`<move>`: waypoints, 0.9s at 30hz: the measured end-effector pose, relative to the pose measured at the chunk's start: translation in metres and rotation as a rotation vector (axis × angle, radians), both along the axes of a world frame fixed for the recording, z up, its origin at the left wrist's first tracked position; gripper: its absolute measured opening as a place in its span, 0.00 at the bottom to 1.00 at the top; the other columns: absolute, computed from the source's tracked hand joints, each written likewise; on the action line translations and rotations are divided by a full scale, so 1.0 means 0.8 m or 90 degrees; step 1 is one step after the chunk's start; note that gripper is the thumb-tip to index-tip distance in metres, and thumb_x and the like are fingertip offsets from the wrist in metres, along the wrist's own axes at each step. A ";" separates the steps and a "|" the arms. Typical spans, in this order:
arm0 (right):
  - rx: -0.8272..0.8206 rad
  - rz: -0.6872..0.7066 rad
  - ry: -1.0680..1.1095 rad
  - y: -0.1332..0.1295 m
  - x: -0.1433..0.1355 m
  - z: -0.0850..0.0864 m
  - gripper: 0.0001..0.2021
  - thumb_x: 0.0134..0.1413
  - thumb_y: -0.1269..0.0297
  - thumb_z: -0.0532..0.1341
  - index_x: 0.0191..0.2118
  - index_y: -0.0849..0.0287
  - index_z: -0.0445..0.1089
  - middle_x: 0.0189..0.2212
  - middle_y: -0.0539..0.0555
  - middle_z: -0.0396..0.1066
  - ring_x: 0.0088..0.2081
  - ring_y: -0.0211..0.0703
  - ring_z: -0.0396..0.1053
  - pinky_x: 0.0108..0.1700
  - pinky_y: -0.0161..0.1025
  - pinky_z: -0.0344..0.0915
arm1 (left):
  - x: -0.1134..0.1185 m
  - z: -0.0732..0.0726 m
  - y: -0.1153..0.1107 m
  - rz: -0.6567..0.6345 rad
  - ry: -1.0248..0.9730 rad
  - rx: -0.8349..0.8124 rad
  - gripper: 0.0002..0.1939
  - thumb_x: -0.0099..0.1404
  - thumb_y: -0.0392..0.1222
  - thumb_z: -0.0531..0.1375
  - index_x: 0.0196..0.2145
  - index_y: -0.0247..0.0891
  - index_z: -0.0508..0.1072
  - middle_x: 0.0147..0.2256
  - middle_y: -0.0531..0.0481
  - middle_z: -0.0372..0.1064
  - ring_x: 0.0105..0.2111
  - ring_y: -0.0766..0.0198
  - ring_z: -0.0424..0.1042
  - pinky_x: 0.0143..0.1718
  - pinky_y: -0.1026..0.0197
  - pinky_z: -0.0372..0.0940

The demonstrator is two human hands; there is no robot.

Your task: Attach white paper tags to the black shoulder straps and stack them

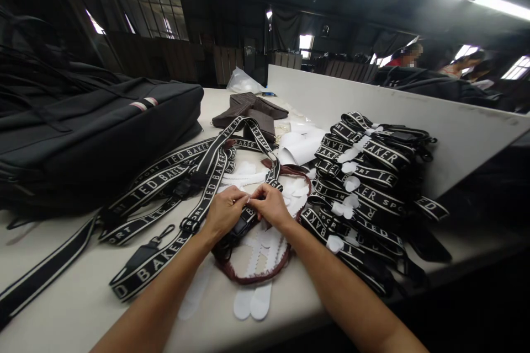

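Note:
My left hand and my right hand meet at the middle of the table, fingertips pinched together on a tiny white piece too small to make out. Beneath them lies a black strap with white lettering, looped across the table, with a black buckle partly covered by my hands. Around and below the hands curves a dark red band. White rounded strips lie inside it and stick out toward the front edge. To the right is a pile of bundled lettered straps with white pieces on them.
Large black bags fill the left side. Brown folded items, white paper and a plastic bag lie farther back. A white divider runs behind the straps. Other people are beyond it at the right.

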State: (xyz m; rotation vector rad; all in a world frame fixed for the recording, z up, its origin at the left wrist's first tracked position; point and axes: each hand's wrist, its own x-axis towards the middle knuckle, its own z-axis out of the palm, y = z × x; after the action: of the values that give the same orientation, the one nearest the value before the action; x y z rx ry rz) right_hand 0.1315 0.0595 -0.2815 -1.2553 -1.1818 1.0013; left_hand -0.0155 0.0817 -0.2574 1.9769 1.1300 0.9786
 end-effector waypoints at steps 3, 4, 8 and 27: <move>0.006 0.009 0.037 0.001 0.001 0.000 0.14 0.38 0.58 0.70 0.27 0.60 0.67 0.22 0.46 0.68 0.13 0.30 0.58 0.11 0.29 0.51 | 0.002 -0.003 -0.003 0.009 0.104 0.165 0.13 0.64 0.39 0.55 0.29 0.39 0.79 0.29 0.48 0.68 0.30 0.62 0.67 0.35 0.61 0.58; 0.004 0.016 0.056 0.002 0.001 0.000 0.15 0.38 0.57 0.70 0.27 0.61 0.70 0.22 0.47 0.69 0.13 0.30 0.57 0.11 0.29 0.51 | 0.003 -0.004 -0.004 0.021 0.112 0.183 0.13 0.64 0.39 0.55 0.29 0.39 0.79 0.28 0.48 0.68 0.30 0.63 0.67 0.35 0.61 0.59; -0.016 0.027 0.102 0.004 0.003 -0.001 0.18 0.34 0.53 0.73 0.25 0.63 0.73 0.17 0.47 0.68 0.12 0.29 0.55 0.12 0.29 0.48 | 0.005 -0.005 -0.007 0.066 0.065 0.172 0.11 0.63 0.42 0.58 0.30 0.40 0.80 0.29 0.48 0.71 0.31 0.61 0.69 0.36 0.61 0.61; 0.053 -0.050 -0.081 0.011 -0.002 -0.006 0.07 0.43 0.62 0.67 0.25 0.61 0.75 0.22 0.49 0.72 0.26 0.36 0.66 0.33 0.33 0.61 | 0.003 -0.018 -0.005 0.054 0.106 0.350 0.13 0.67 0.36 0.54 0.33 0.37 0.79 0.30 0.46 0.72 0.32 0.61 0.71 0.37 0.61 0.63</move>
State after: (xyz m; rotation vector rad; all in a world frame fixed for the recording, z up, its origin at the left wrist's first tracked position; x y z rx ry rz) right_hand 0.1296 0.0682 -0.2864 -1.3046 -1.2494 0.8161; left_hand -0.0134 0.0776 -0.2718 2.4984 1.1226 1.2930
